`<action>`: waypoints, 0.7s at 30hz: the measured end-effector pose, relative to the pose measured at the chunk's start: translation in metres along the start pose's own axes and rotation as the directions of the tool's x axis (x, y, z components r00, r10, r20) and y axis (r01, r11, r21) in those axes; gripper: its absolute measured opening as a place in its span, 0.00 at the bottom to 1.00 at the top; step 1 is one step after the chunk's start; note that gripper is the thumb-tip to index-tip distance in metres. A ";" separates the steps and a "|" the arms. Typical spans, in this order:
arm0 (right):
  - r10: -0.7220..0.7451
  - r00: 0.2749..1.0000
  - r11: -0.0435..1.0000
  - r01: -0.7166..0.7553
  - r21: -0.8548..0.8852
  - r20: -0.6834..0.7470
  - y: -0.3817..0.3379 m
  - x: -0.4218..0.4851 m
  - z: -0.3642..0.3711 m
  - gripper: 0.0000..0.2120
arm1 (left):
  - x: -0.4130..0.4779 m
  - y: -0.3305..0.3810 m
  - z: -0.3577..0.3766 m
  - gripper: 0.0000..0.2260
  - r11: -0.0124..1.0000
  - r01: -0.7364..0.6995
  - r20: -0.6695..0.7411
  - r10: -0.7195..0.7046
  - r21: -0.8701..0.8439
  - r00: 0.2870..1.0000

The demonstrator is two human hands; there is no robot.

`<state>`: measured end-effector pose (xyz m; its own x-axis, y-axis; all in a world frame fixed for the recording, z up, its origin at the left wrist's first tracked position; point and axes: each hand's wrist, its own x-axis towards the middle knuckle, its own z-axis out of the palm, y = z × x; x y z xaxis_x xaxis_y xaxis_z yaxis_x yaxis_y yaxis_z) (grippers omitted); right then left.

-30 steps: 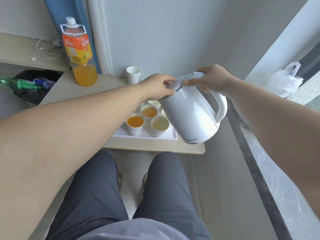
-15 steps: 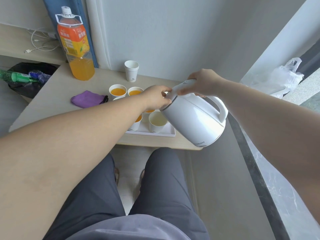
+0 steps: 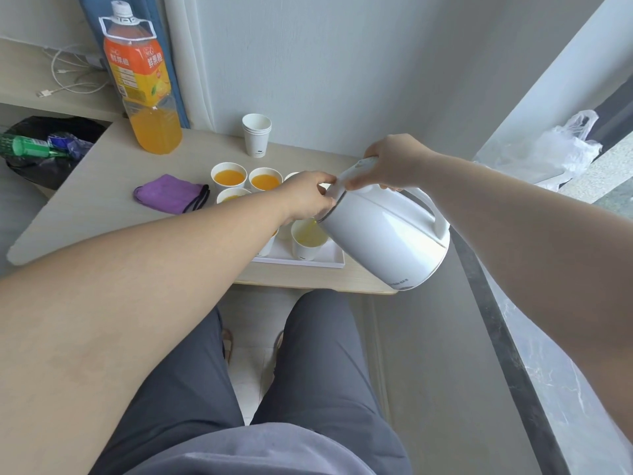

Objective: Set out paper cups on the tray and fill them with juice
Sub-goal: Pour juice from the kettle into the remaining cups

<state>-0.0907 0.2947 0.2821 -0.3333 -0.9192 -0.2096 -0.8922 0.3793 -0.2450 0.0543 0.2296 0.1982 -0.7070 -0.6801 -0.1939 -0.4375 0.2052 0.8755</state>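
Head view: tips white kettle (image 3: 387, 234) lower than a second ago, over tray (image 3: 330, 259); grips handle with right hand (image 3: 394, 162), pinches lid front with left hand (image 3: 305, 197); now feeds near-right paper cup (image 3: 304, 249), barely filled, by thin juice stream (image 3: 312, 223).

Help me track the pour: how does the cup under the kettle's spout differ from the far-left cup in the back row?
The cup under the spout holds pale yellow liquid; the far-left cup is nearly full of deep orange juice. The kettle covers part of the cup under the spout; the far-left cup shows fully. Both are upright white paper cups.
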 end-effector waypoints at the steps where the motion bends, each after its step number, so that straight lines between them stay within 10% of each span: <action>1: 0.000 1.000 1.000 0.000 -0.003 0.001 0.000 0.000 0.000 0.21 | 0.000 0.000 0.000 0.21 1.000 -0.002 0.004 0.002 -0.003 1.000; 21: -0.007 1.000 0.996 0.006 -0.085 -0.005 -0.007 0.003 -0.008 0.23 | -0.001 0.007 -0.002 0.20 0.996 0.003 0.015 -0.002 -0.089 1.000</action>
<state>-0.0874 0.2886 0.2905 -0.3286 -0.9223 -0.2034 -0.9170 0.3632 -0.1652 0.0533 0.2305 0.2055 -0.7146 -0.6697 -0.2024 -0.3887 0.1395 0.9108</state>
